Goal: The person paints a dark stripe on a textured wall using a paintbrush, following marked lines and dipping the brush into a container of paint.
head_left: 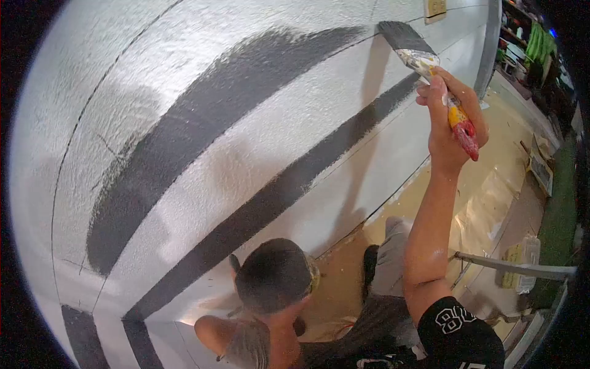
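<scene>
My right hand [444, 135] is closed around the handle of a flat paintbrush [419, 60]. The handle is yellow and red, and old paint speckles the ferrule. Dark grey bristles rest on or very near the white textured wall [270, 147], just right of the tip of a broad curved dark grey band [184, 126]. Below that band runs a long straight grey stripe [276, 187], which reaches up toward my hand. Thin pencil-like lines mark the wall around both. My left hand is out of view.
A co-worker [273, 280] is low by the wall, directly beneath me. Brown sheeting [491, 184] covers the floor on the right, with a metal bar frame [516, 265] and a clear plastic container [521, 264] there. A yellowish plate [436, 7] sits high on the wall.
</scene>
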Action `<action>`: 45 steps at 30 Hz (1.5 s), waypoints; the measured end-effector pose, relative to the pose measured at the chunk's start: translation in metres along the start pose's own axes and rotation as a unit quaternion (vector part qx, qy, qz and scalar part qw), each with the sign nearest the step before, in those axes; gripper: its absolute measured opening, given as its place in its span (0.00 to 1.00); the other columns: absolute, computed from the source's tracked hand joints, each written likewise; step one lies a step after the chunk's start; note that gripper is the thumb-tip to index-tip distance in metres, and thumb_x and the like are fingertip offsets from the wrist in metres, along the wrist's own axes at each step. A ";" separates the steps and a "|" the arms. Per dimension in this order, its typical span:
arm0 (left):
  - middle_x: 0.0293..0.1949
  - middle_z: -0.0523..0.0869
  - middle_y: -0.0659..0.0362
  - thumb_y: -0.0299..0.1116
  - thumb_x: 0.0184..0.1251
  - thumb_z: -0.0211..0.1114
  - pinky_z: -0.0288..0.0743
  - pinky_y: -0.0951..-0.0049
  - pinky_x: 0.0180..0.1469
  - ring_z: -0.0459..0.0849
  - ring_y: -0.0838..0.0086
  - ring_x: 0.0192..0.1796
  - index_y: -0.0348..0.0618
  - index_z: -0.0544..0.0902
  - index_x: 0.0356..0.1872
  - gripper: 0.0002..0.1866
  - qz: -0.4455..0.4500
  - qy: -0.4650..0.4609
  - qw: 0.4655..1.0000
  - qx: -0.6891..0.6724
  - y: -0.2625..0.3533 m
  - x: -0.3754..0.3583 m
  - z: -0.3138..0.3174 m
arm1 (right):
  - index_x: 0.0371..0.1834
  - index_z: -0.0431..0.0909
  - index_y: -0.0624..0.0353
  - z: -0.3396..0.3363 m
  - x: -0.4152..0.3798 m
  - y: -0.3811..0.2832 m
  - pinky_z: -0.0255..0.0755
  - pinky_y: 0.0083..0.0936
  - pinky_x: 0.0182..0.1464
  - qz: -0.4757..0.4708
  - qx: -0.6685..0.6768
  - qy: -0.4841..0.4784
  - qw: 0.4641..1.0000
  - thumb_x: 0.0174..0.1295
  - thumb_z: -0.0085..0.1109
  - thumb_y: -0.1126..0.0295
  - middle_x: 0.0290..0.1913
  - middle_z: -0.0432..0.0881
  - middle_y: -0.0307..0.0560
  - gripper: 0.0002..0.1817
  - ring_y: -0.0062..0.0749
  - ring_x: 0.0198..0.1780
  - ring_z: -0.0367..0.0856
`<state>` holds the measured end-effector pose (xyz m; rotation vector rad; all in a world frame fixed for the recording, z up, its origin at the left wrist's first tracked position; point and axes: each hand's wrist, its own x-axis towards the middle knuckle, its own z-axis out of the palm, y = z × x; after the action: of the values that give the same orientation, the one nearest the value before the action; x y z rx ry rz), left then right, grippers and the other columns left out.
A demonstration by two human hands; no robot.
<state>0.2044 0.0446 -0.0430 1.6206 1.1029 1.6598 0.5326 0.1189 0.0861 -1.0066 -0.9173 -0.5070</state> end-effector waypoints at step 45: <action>0.67 0.65 0.41 0.60 0.55 0.63 0.69 0.47 0.63 0.67 0.43 0.66 0.45 0.56 0.73 0.49 -0.028 -0.019 0.996 0.081 -0.005 -0.019 0.001 | 0.42 0.83 0.70 -0.013 0.022 0.001 0.83 0.21 0.33 -0.062 0.023 -0.093 0.993 0.61 0.63 0.79 0.32 0.85 0.49 0.08 0.26 0.31 0.85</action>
<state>0.2062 0.0309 -0.0576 1.6980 1.2802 1.5328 0.5507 0.1084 0.1006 -0.9701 -1.1582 -0.5002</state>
